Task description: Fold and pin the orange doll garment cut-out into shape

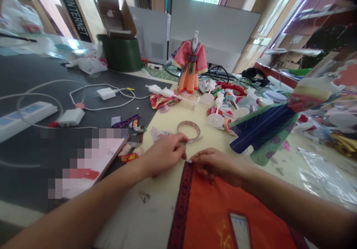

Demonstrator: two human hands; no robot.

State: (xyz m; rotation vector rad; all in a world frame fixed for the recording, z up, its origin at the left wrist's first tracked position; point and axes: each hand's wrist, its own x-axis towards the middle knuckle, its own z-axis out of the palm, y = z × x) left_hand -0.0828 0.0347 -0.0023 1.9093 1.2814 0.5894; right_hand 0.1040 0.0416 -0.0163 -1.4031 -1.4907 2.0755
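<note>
An orange-red cloth [223, 197] lies in front of me, with a dark purple patterned border [182, 200] down its left side. At the border's top end is a small white strip [189, 161], apparently tape. My right hand [213, 164] rests over the cloth's top corner, fingers pinched at this strip. Just left of it, my left hand [167, 151] is closed, thumb and forefinger together; what it may hold is too small to make out. Right behind my left fingertips lies a roll of tape [197, 130] on the pale work surface [164, 204]. A pale panel with a dark rim [240, 228] shows on the cloth.
A doll in a pink and orange robe [192, 61] stands at the back, before monitors. Right of it are several doll parts on white stands [216, 119] and a blue-green doll dress [267, 130]. Left lie a phone [95, 167], chargers [106, 93] and a power strip [28, 118].
</note>
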